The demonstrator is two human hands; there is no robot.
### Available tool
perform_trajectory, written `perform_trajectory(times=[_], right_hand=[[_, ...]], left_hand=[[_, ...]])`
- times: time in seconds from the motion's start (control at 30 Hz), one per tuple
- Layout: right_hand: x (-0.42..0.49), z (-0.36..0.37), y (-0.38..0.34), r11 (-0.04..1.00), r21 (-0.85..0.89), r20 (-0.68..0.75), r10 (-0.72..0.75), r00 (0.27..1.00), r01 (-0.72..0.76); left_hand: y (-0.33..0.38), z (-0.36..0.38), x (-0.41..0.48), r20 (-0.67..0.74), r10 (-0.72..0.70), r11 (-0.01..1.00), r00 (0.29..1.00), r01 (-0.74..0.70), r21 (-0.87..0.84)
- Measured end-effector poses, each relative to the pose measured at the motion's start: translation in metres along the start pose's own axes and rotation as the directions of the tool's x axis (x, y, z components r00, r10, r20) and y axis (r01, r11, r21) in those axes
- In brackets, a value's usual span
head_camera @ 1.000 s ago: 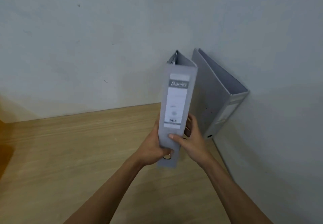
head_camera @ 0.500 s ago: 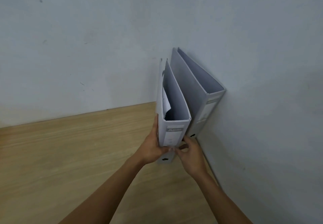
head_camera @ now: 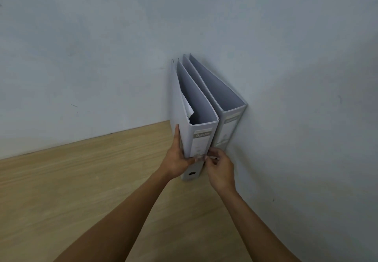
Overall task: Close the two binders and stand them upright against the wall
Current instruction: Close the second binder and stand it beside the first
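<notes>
Step in hand: seating the second binder (head_camera: 201,139) upright beside the first binder (head_camera: 229,126); landmark = side wall (head_camera: 306,118). First binder stands closed, touching the side wall; second binder stands just beside it on the far side from that wall, base apparently on the wooden surface (head_camera: 81,180); a loose sheet (head_camera: 187,106) shows inside its top. Left hand (head_camera: 178,159) grasps its outer cover and spine; right hand (head_camera: 219,164) pinches the lower spine edge, fingers curled. Judgement: placement nearly done; next move calls for pressing it flush toward the wall, then letting go gently so neither tips.
</notes>
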State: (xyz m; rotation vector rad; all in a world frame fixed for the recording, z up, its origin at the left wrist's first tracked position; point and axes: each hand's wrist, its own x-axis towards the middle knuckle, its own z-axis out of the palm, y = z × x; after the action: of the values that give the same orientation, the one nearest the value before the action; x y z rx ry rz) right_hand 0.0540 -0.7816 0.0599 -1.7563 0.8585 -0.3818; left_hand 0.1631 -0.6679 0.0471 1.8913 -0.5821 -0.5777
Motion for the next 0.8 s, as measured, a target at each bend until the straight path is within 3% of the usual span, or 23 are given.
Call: perform_trajectory(times=[0.3, 0.43, 0.8], right_hand=[[0.019, -0.002, -0.001, 0.996, 0.08, -0.029, 0.032, 0.999, -0.029], [0.027, -0.001, -0.001, 0.994, 0.096, -0.052, 0.05, 0.997, -0.044], [0.029, 0.001, 0.002, 0.992, 0.099, -0.017, 0.085, 0.996, -0.083]], left_hand=[[0.008, 0.014, 0.025, -0.034, -0.045, 0.998, 0.998, 0.043, -0.036], [0.006, 0.013, 0.031, 0.016, -0.067, 0.996, 0.998, 0.067, -0.053], [0.001, 0.008, 0.029, -0.028, -0.097, 0.995, 0.995, 0.096, -0.015]])
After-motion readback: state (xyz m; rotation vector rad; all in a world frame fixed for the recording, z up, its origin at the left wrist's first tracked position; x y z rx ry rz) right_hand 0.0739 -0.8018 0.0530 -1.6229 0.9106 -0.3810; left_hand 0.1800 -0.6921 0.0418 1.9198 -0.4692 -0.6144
